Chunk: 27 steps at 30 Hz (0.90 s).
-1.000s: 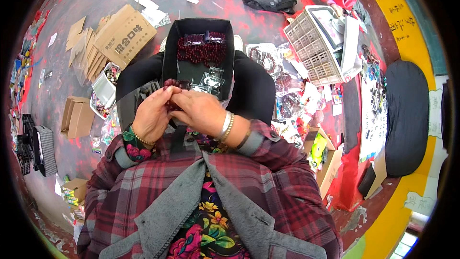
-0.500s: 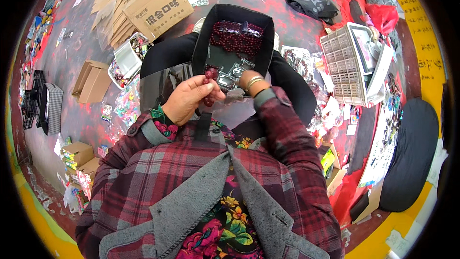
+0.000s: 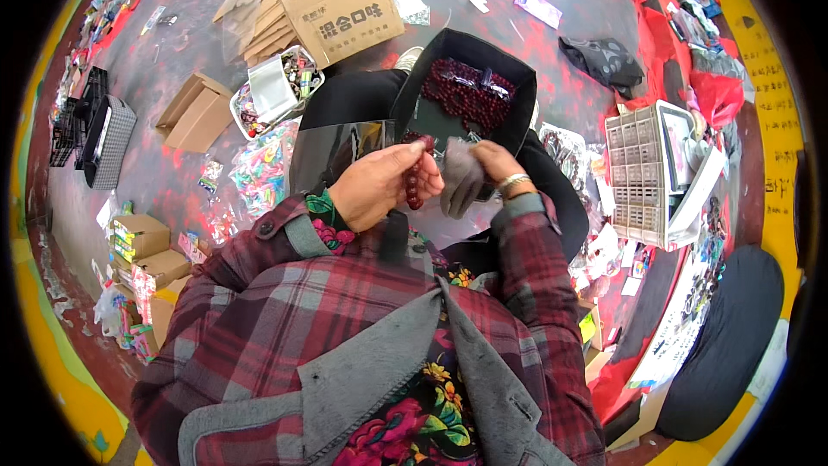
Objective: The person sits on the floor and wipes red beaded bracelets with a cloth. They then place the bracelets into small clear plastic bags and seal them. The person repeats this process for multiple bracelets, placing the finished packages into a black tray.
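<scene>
My left hand [image 3: 373, 186] pinches a dark red bead bracelet [image 3: 414, 184], which hangs down from the fingertips. Close beside it, my right hand [image 3: 498, 162] grips a limp grey cloth [image 3: 464, 181], perhaps a glove, near the bracelet. Both hands are over the near end of a black box [image 3: 517, 121] on my lap. Inside the box lies a heap of dark red beads [image 3: 474, 109] with clear wrapping on part of it. The small clear packets at the box's near end are mostly hidden behind the cloth and my hands.
A dark clear-windowed sheet [image 3: 336, 154] lies across my left thigh. Left of me are a white tub [image 3: 274, 91], an open carton [image 3: 197, 114] and a large cardboard box [image 3: 343, 15]. On the right stands a beige plastic crate [image 3: 636, 174], with a black bag [image 3: 601, 62] beyond it.
My right hand has come up out of the box's near end and now holds the grey cloth. My left hand still holds the bracelet. The whole view has shifted.
</scene>
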Each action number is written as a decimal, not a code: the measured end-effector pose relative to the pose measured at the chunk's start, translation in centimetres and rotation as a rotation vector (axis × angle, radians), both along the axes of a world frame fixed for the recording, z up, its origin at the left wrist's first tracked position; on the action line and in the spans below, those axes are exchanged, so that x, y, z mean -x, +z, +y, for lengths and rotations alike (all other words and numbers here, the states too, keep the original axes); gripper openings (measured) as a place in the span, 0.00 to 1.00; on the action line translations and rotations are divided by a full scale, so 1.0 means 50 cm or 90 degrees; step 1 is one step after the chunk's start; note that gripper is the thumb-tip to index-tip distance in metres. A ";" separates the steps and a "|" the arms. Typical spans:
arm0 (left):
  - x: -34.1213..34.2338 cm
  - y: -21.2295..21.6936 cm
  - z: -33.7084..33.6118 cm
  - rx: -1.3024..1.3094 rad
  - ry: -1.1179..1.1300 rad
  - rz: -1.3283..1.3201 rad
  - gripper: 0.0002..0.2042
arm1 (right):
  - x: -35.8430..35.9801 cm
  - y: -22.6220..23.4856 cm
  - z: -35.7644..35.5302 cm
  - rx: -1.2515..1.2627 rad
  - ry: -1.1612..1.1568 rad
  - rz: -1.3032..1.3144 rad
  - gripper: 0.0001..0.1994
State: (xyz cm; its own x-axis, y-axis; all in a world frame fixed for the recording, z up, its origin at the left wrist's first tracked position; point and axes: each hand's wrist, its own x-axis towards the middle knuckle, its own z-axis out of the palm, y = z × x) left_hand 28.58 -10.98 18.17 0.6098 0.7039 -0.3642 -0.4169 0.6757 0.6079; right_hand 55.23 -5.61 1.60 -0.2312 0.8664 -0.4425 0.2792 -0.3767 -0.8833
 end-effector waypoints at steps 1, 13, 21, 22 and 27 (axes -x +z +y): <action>-0.001 0.000 -0.001 -0.022 -0.021 0.022 0.15 | -0.018 0.005 -0.006 0.069 -0.120 0.209 0.08; -0.008 0.002 -0.013 -0.310 -0.259 0.258 0.09 | 0.092 0.359 -0.167 -0.177 0.094 0.146 0.18; 0.010 0.008 -0.020 -0.250 -0.216 0.108 0.12 | 0.143 0.368 -0.177 -0.586 0.141 -0.067 0.14; 0.007 0.010 -0.022 -0.242 -0.206 0.095 0.13 | 0.145 0.371 -0.181 -0.592 0.132 -0.117 0.13; -0.010 0.007 -0.024 -0.168 -0.200 0.047 0.16 | 0.169 0.350 -0.186 -0.629 0.006 -0.160 0.09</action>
State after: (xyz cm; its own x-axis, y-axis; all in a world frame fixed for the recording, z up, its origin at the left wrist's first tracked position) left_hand 29.08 -12.20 18.52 0.7890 0.5627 -0.2468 -0.1637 0.5798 0.7982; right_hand 46.77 -14.89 19.10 -0.2393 0.8692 0.4327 0.4988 0.4924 -0.7132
